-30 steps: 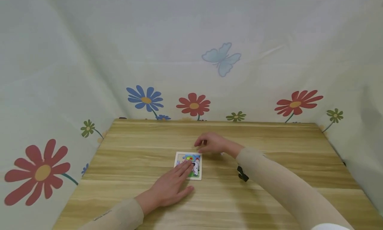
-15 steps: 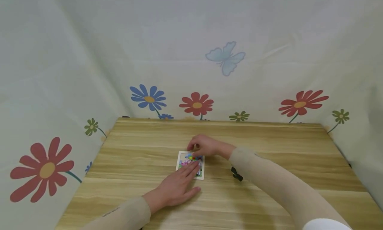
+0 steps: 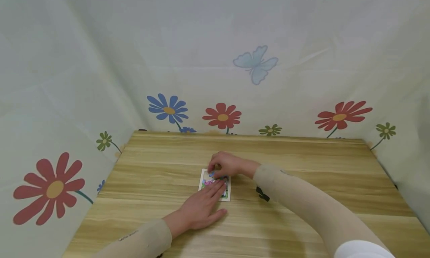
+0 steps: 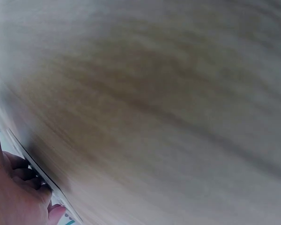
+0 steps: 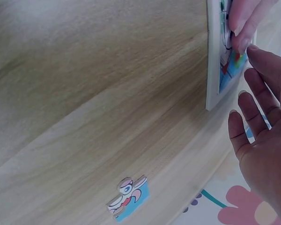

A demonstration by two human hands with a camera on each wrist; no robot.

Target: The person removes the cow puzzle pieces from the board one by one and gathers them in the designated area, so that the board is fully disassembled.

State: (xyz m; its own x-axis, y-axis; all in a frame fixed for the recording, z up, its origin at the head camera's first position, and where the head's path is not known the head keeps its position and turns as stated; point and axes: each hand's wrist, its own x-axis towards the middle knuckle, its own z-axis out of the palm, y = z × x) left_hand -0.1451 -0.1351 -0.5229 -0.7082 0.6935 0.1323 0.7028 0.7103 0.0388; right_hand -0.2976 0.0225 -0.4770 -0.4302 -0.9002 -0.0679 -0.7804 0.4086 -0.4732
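Observation:
A small square picture puzzle [image 3: 201, 182] with a pale frame and a bright cartoon picture lies on the wooden table. My left hand [image 3: 201, 207] rests over its lower part, fingers straight and together, covering much of the picture. From the far right side my right hand [image 3: 226, 164] reaches in, thumb and index fingertip bent down to the puzzle's upper part. In the right wrist view the right hand [image 5: 267, 108] has its thumb tip close to the left fingertips [image 5: 243, 42], its other fingers loosely bent. I cannot tell whether it pinches a piece.
A loose puzzle piece [image 5: 129, 199] with a cartoon face on blue lies on the table [image 5: 93, 117] near the right hand. By the right forearm sits a small black object [image 3: 262, 194]. A white cloth wall [image 3: 188, 45] with printed flowers surrounds the table's back and sides.
My right hand has moved left, from beside the puzzle's upper right corner to over its top part. The left hand stays on the puzzle. The head view has shifted slightly.

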